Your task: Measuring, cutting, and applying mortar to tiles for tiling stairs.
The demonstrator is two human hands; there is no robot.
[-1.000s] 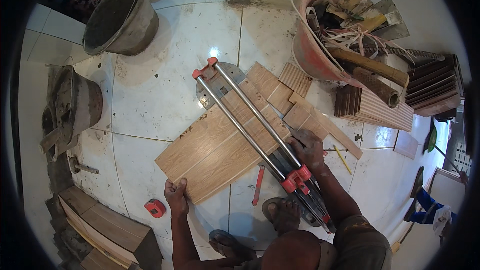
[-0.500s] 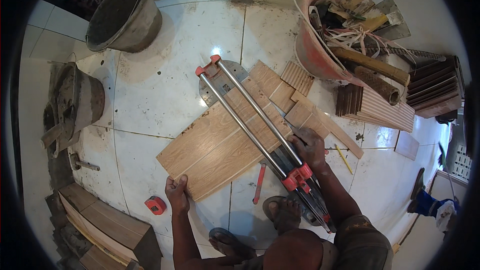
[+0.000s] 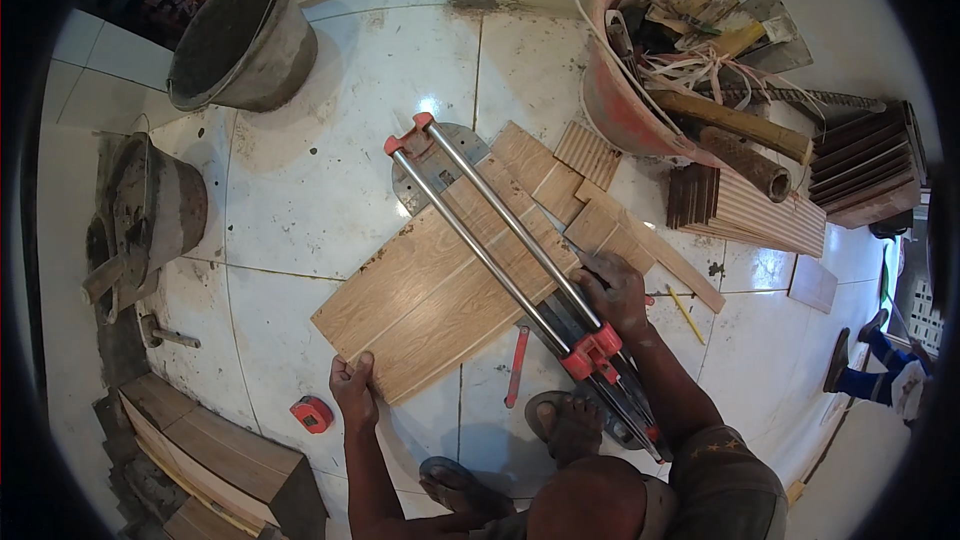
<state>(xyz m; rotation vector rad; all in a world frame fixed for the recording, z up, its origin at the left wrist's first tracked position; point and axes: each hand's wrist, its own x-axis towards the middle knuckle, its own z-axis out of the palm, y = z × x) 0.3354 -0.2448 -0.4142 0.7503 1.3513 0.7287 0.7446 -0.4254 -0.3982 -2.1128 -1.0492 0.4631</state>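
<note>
My left hand grips the lower-left corner of a wood-look tile, which lies under the twin steel rails of a red-and-black tile cutter. My right hand is closed beside the rails at the tile's right end, on a slim grey item that I cannot make out. A red tape measure lies near my left hand. A red bar tool and a yellow pencil lie on the floor. Smaller tile pieces rest beyond the cutter.
A pink bucket of tools and stacked tiles are at the right. Grey buckets stand at the left. A tiled step is at the lower left. A person's blue-clad legs show at the far right edge.
The person at the far right has shifted a little, legs further apart. My hands, the tile and the cutter show almost no movement; the view has drifted slightly.
</note>
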